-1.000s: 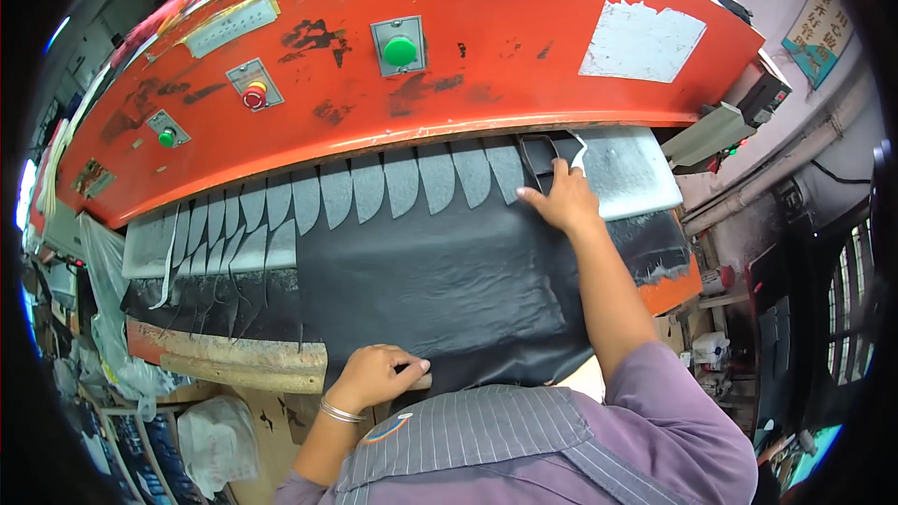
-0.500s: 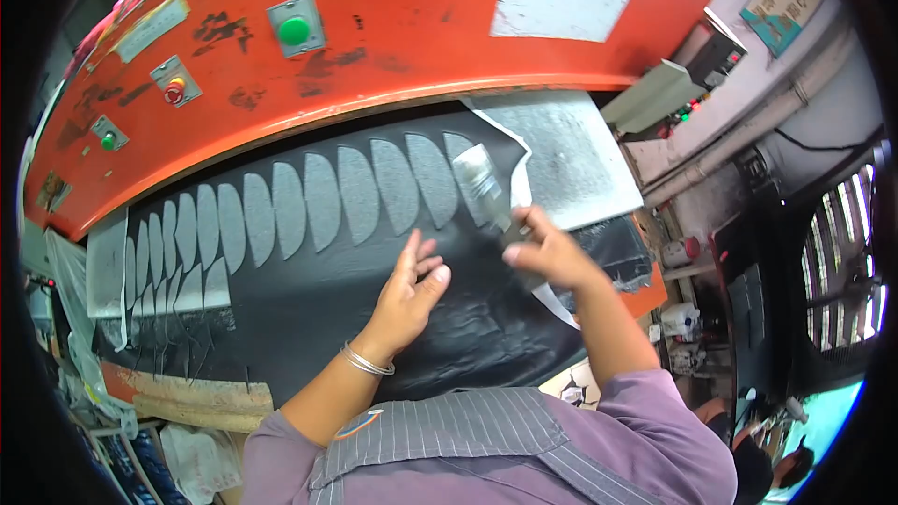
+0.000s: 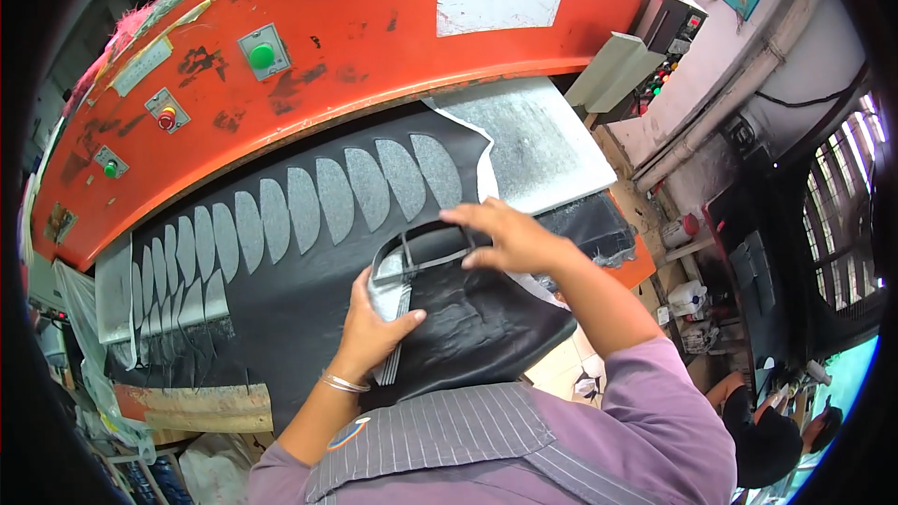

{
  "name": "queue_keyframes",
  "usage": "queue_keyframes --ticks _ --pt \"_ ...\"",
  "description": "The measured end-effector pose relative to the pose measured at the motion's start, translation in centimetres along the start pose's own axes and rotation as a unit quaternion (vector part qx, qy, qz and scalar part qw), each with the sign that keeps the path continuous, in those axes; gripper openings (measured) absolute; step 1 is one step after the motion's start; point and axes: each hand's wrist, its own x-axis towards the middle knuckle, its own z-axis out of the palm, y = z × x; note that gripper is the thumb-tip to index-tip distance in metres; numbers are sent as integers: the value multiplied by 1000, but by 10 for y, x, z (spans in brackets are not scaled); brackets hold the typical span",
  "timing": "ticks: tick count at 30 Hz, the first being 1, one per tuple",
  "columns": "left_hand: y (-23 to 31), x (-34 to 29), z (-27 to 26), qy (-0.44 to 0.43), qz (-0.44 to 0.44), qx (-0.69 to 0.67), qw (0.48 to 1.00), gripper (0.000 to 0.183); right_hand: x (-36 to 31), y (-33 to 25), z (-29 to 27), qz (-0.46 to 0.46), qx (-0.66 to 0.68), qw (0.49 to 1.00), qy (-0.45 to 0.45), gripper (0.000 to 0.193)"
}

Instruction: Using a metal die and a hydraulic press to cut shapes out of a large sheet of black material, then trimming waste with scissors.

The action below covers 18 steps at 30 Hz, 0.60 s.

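My right hand (image 3: 505, 238) is closed on the right end of a half-moon cutting die (image 3: 426, 268), a dark strip frame with crossbars. At its left end, my left hand (image 3: 374, 323) holds a small stack of cut pieces (image 3: 388, 295), pale on top with striped layered edges, fingers on one side and thumb on the other. Die and stack meet or overlap; whether they touch is unclear. Beneath both hands lies a black sheet (image 3: 290, 309), with a row of grey half-moon cut-outs (image 3: 351, 187) along its far side.
An orange press beam (image 3: 355, 47) with green buttons (image 3: 262, 56) and a red knob (image 3: 166, 119) spans the far side. A pale cutting board (image 3: 547, 145) shows at right. Shelves with containers (image 3: 687, 299) stand beyond it. Another person (image 3: 767, 440) is at lower right.
My right hand has come down and left, bringing the die toward my left hand. My left hand, open and lifted before, now grips the stack. The view has shifted slightly.
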Motion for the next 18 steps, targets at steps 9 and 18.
queue_keyframes --ticks 9,18 --pt "-38 -15 -77 128 -135 -154 970 74 52 94 -1 129 -101 982 93 65" --pt "-73 36 -218 330 -50 -368 868 23 86 59 -9 73 -191 946 251 72"
